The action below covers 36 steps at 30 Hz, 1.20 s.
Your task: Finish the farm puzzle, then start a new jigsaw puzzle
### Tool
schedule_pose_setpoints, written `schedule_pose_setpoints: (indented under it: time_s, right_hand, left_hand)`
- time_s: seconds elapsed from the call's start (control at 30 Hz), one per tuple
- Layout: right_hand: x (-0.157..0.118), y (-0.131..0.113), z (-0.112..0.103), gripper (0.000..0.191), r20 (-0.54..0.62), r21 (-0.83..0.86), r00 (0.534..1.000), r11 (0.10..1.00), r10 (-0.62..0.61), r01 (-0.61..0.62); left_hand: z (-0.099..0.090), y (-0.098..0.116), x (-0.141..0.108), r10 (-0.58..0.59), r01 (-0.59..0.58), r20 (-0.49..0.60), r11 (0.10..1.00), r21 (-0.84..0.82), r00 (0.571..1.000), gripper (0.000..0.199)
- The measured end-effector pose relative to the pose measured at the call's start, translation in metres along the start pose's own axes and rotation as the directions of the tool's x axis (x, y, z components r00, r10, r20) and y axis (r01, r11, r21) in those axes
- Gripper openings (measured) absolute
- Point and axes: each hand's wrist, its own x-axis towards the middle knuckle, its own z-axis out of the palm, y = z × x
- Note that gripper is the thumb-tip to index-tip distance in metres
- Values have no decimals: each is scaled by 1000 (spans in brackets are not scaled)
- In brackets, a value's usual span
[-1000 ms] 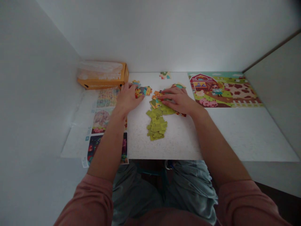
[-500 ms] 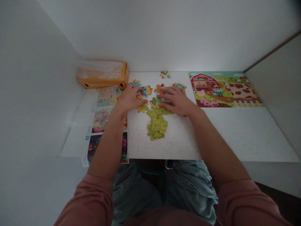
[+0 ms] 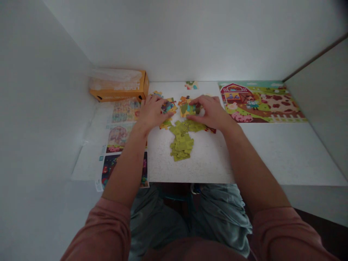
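Colourful jigsaw pieces (image 3: 170, 106) lie on the white table, partly under the fingers of my left hand (image 3: 153, 111), which are spread apart. My right hand (image 3: 210, 111) curves around another group of printed pieces (image 3: 186, 108), its thumb and fingers apart at the group's right side. It touches these pieces, though whether it grips one cannot be made out. Below both hands is a heap of plain green pieces (image 3: 182, 146), some overlapping. A single piece (image 3: 191, 85) lies near the back wall. Dark red pieces (image 3: 211, 129) show under my right palm.
An orange box (image 3: 119, 90) with clear plastic on it stands at the back left. A printed picture sheet (image 3: 124, 170) lies under my left forearm. On the right, a farm picture with a barn and a cow (image 3: 261, 103) lies against the back wall.
My right hand has lifted and drawn back slightly, uncovering more of the printed pieces, which now sit closer together. My left hand has shifted slightly right.
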Motion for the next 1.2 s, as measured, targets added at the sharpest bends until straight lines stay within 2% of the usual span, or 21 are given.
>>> schedule_pose_setpoints:
  time_s: [0.2,0.33,0.4,0.5,0.6,0.7,0.8,0.87,0.93,1.07,1.13,1.2]
  right_hand:
    - [1,4,-3,30,-177,194,971,973,163,-128]
    - [2,6,-2,30,-223,245,949,955,221,-165]
    - [2,4,-1,31,-207,218,957,963,204,-158]
    - [1,-3,1,32,-175,135,978,987,114,-91]
    - [2,-13,1,32,-151,39,988,999,11,-5]
    - [2,-21,-1,33,-91,2,995,999,-40,40]
    - [1,-17,-7,40,-41,17,998,999,-43,44]
    - [-1,-6,-12,44,19,48,999,998,-28,27]
    - [-5,7,-17,45,137,85,990,996,-15,4]
    - [-11,25,-24,46,369,125,929,991,-11,-38]
    - [-12,25,-24,49,412,117,911,992,-9,-43]
    - [-11,23,-23,50,423,108,906,993,-5,-44]
  left_hand:
    - [7,-1,1,-11,11,1,999,-40,1000,34]
    - [9,-9,5,-40,36,-49,996,-84,998,32]
    - [8,-10,6,-55,45,-89,992,-119,995,31]
    - [6,-4,7,-74,44,-135,977,-210,988,27]
    - [5,5,9,-45,10,-86,927,-375,995,27]
    - [10,12,11,5,-3,3,849,-529,1000,26]
    - [14,9,13,-38,18,-23,820,-572,999,22]
    - [16,4,13,-107,44,-87,840,-540,990,20]
    - [16,-2,12,-151,69,-132,872,-485,980,20]
    - [16,-7,8,-180,100,-191,924,-370,965,27]
    - [13,-4,8,-169,96,-195,936,-338,966,29]
    - [9,3,7,-110,60,-133,942,-331,985,27]
